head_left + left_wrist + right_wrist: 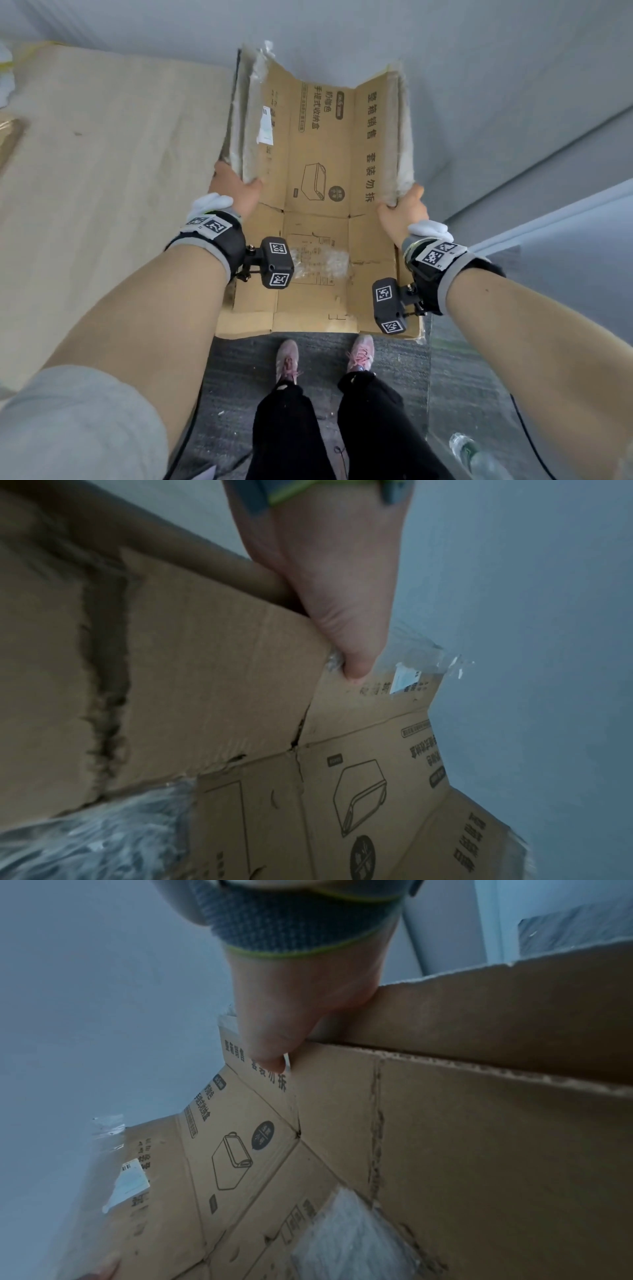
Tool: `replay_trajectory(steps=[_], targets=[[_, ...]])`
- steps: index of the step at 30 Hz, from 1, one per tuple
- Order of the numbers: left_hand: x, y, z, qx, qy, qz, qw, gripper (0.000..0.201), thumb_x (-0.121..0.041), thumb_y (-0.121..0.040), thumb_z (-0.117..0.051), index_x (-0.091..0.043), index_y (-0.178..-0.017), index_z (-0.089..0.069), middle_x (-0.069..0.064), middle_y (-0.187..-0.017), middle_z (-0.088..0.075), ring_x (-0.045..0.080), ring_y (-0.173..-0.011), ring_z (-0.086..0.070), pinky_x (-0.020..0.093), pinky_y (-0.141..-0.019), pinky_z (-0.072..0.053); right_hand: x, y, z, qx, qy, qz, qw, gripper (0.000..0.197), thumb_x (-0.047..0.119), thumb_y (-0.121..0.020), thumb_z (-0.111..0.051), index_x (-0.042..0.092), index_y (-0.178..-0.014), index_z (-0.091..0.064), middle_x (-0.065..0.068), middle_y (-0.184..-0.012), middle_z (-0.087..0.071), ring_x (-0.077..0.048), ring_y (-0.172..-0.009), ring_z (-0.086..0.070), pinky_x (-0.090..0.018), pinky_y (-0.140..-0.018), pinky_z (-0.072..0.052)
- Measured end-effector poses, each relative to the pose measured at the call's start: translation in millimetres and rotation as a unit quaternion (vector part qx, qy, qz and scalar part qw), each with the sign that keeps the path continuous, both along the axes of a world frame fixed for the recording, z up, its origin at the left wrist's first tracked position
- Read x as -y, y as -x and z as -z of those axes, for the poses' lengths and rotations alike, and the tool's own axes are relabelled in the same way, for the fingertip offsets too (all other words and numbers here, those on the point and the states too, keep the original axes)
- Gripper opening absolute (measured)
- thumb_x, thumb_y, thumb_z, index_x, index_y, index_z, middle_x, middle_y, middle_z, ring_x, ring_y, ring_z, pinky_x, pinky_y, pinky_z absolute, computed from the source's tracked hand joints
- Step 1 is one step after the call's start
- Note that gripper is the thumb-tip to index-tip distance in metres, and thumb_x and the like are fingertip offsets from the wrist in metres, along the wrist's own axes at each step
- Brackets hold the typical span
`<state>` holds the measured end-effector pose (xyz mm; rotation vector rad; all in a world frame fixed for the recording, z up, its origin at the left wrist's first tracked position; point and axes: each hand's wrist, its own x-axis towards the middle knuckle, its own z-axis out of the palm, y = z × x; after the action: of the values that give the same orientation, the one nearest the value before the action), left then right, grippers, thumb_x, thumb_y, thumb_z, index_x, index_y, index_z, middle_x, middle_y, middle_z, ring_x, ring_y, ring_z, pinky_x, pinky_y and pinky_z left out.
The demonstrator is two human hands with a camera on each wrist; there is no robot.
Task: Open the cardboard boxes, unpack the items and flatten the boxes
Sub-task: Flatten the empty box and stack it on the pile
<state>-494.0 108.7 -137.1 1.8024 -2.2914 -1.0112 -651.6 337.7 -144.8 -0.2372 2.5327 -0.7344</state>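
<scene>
Head: cardboard box [318, 192], opened out, held upright w/ its lower edge near the shoes [359, 353]. Left hand [236, 188] & right hand [402, 212] each grip a side flap.
L wrist: thumb clamped on flap; white label unreadable.
R wrist: same grip; print reads 整箱销售.
Risk: loose tape tears, sheet slips.

- The cardboard box [318, 192] is matt brown corrugated board with black print — torn edges show a rough, fluted core.
- Clear packing tape [404, 137] along its flaps looks glossy and crinkled.
- A white paper label [266, 125] is stuck on one panel.
- The table [102, 164] has a pale wood-grain surface, smooth and matt.
- The floor carpet [239, 377] is grey, coarse-textured.
- Wrist straps [219, 240] are black and grey cloth — the cameras [276, 262] on them are matt black plastic.
- The plastic bottle [472, 455] is clear and shiny.
- The shoes [287, 359] look like pink fabric with laces.
</scene>
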Motion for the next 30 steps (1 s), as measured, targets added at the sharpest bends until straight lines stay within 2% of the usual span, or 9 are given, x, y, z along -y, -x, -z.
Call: replay_trajectory(steps=[2, 6, 11, 15, 18, 20, 25, 27, 30], targets=[[-11.9, 25.2, 17.1, 0.007, -0.011, 0.027, 1.0, 0.072, -0.042, -0.091, -0.058, -0.006, -0.143, -0.025, 0.013, -0.133, -0.05, 0.032, -0.114, -0.055, 0.037, -0.09, -0.044, -17.4, 7.4, 19.5, 0.005, -0.016, 0.027, 0.999, 0.039, 0.028, -0.087, -0.048, 0.008, -0.116, -0.03, -0.002, -0.074, -0.05, -0.03, -0.069, -0.057, -0.042, -0.069, -0.053], [-25.1, 66.0, 68.9, 0.015, -0.02, 0.075, 0.997, 0.07, -0.038, -0.093, -0.057, -0.003, -0.143, -0.023, 0.016, -0.134, -0.049, 0.033, -0.115, -0.054, 0.033, -0.081, -0.038, -43.5, 17.2, 71.5, 0.013, -0.018, 0.074, 0.997, 0.037, 0.021, -0.087, -0.049, 0.007, -0.115, -0.03, -0.007, -0.084, -0.054, -0.029, -0.069, -0.054, -0.038, -0.066, -0.049], [-27.2, 87.6, 157.3, 0.008, -0.04, 0.102, 0.994, 0.069, -0.041, -0.09, -0.06, -0.003, -0.138, -0.028, 0.018, -0.129, -0.051, 0.034, -0.108, -0.058, 0.038, -0.083, -0.044, -53.9, 27.4, 143.2, 0.015, -0.023, 0.096, 0.995, 0.039, 0.019, -0.086, -0.049, 0.006, -0.118, -0.031, -0.007, -0.086, -0.054, -0.03, -0.073, -0.055, -0.037, -0.066, -0.048], [-20.9, 93.1, 213.8, -0.006, -0.053, 0.109, 0.993, 0.073, -0.053, -0.086, -0.059, -0.003, -0.134, -0.035, 0.016, -0.12, -0.055, 0.032, -0.101, -0.06, 0.044, -0.086, -0.049, -53.3, 38.4, 192.6, 0.021, -0.004, 0.091, 0.996, 0.043, 0.018, -0.085, -0.052, 0.006, -0.12, -0.03, -0.001, -0.082, -0.051, -0.021, -0.065, -0.053, -0.026, -0.052, -0.036], [-13.8, 98.9, 267.6, -0.003, -0.074, 0.084, 0.994, 0.055, -0.036, -0.087, -0.053, -0.005, -0.13, -0.039, 0.015, -0.115, -0.058, 0.032, -0.097, -0.062, 0.042, -0.083, -0.051, -43.3, 45.9, 245.9, 0.028, -0.005, 0.083, 0.996, 0.045, 0.018, -0.085, -0.052, 0.006, -0.122, -0.03, -0.004, -0.087, -0.053, -0.019, -0.063, -0.05, -0.028, -0.057, -0.037], [-7.0, 100.7, 303.6, 0.002, -0.08, 0.068, 0.994, 0.054, -0.024, -0.088, -0.053, -0.006, -0.135, -0.034, 0.013, -0.12, -0.056, 0.03, -0.101, -0.06, 0.037, -0.083, -0.049, -34.7, 49.9, 285.3, 0.027, -0.004, 0.078, 0.997, 0.047, 0.018, -0.085, -0.052, 0.006, -0.125, -0.029, -0.005, -0.092, -0.053, -0.024, -0.07, -0.051, -0.03, -0.061, -0.038], [5.0, 93.2, 368.2, 0.026, -0.08, 0.085, 0.993, 0.08, -0.017, -0.09, -0.049, -0.021, -0.152, 0.0, 0.009, -0.154, -0.029, 0.03, -0.131, -0.043, 0.044, -0.108, -0.037, -19.5, 54.0, 359.3, 0.044, 0.011, 0.051, 0.998, 0.048, 0.014, -0.086, -0.049, 0.006, -0.128, -0.027, -0.01, -0.103, -0.055, -0.026, -0.075, -0.051, -0.029, -0.061, -0.037], [12.0, 94.2, 403.7, 0.028, -0.062, 0.092, 0.993, 0.078, -0.018, -0.09, -0.047, -0.026, -0.152, 0.0, 0.011, -0.149, -0.034, 0.031, -0.126, -0.046, 0.046, -0.105, -0.041, -12.2, 59.9, 395.5, 0.044, 0.023, 0.055, 0.997, 0.051, 0.011, -0.086, -0.049, 0.005, -0.131, -0.026, -0.013, -0.111, -0.055, -0.025, -0.078, -0.049, -0.03, -0.065, -0.039], [10.2, 94.6, 437.6, 0.058, -0.023, 0.112, 0.992, 0.072, -0.014, -0.095, -0.043, -0.021, -0.152, 0.0, 0.017, -0.143, -0.036, 0.033, -0.121, -0.048, 0.043, -0.098, -0.041, -5.0, 62.9, 432.9, 0.035, 0.039, 0.035, 0.998, 0.051, 0.008, -0.087, -0.051, 0.003, -0.131, -0.026, -0.017, -0.116, -0.052, -0.028, -0.084, -0.053, -0.03, -0.067, -0.039]])
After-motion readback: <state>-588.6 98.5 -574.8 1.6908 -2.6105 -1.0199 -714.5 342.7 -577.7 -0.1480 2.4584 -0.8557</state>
